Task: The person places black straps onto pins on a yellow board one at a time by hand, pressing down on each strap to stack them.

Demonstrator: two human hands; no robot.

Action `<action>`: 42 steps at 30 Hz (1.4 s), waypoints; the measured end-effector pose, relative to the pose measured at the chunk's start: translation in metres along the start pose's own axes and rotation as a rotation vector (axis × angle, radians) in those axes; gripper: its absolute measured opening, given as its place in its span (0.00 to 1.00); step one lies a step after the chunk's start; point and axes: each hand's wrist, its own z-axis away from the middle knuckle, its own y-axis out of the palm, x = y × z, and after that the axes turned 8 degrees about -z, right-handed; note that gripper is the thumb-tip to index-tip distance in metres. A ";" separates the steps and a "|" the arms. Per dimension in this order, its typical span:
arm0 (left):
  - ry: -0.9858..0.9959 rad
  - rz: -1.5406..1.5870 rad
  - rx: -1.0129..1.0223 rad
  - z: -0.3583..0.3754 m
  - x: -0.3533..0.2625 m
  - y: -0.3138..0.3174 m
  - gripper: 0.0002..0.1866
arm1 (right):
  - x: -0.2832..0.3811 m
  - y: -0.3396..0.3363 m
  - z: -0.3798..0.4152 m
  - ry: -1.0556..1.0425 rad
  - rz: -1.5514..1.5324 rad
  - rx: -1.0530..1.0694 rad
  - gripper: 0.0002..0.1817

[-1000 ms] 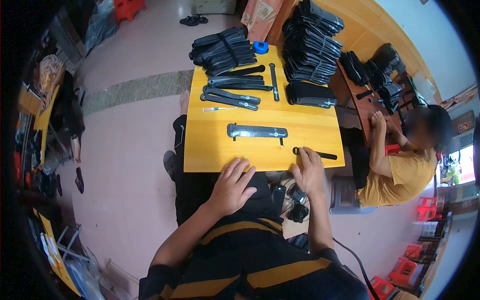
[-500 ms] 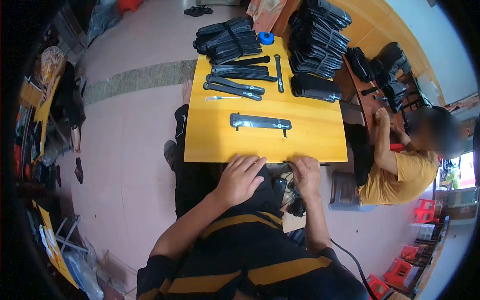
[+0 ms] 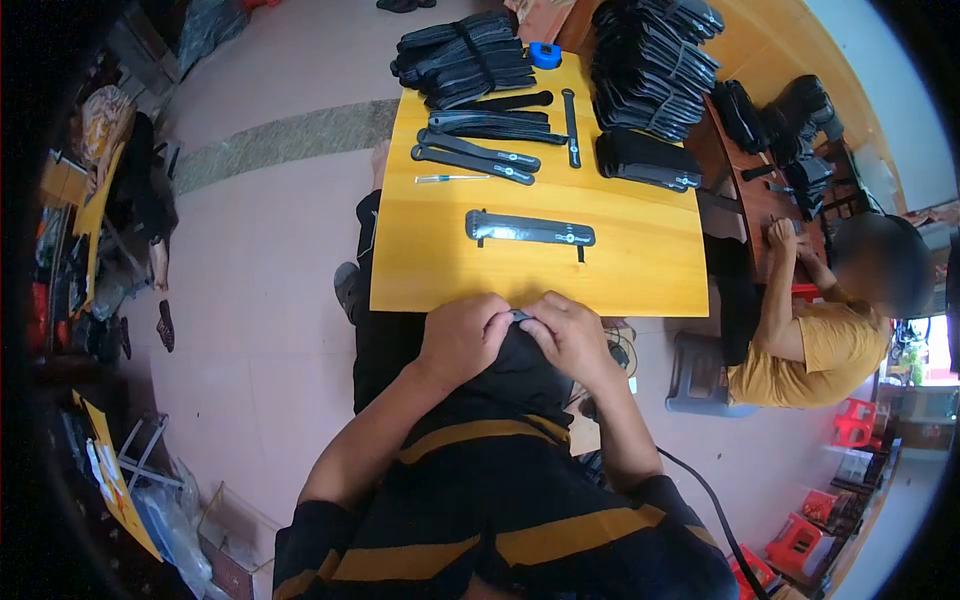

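Note:
At the front edge of the yellow table (image 3: 420, 295), my left hand (image 3: 462, 335) and my right hand (image 3: 566, 335) are close together with fingers curled in. Between their thumbs and fingertips they pinch a small dark grey piece (image 3: 519, 315), mostly hidden, whose kind I cannot tell. Just beyond them a flat grey strap (image 3: 530, 229) with a white logo lies crosswise, two short black tabs sticking out under its near edge. Two more logo straps (image 3: 480, 157) lie farther back, with a thin white-and-teal pen-like tool (image 3: 452, 179) beside them.
Banded strap bundles (image 3: 465, 65) and a tall strap stack (image 3: 655, 70) fill the table's back. A blue tape measure (image 3: 545, 55) stands between them. A narrow strap (image 3: 571, 128) lies upright in view. To the right, a person in a yellow shirt (image 3: 820, 345) sits at another table.
My hands have come together at the table edge; the left, spread before, now pinches the small dark piece with the right. The view has shifted slightly.

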 end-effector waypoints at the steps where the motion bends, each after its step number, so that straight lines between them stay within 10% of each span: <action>1: -0.030 0.027 -0.005 -0.001 0.002 -0.001 0.05 | 0.000 -0.001 -0.002 0.029 -0.033 0.025 0.09; 10: -0.347 0.219 0.031 -0.020 0.034 -0.013 0.07 | -0.031 -0.031 -0.003 0.219 -0.137 -0.055 0.07; 42: -0.542 0.057 0.268 -0.095 0.075 -0.011 0.12 | -0.115 -0.037 -0.047 0.478 -0.384 -0.292 0.06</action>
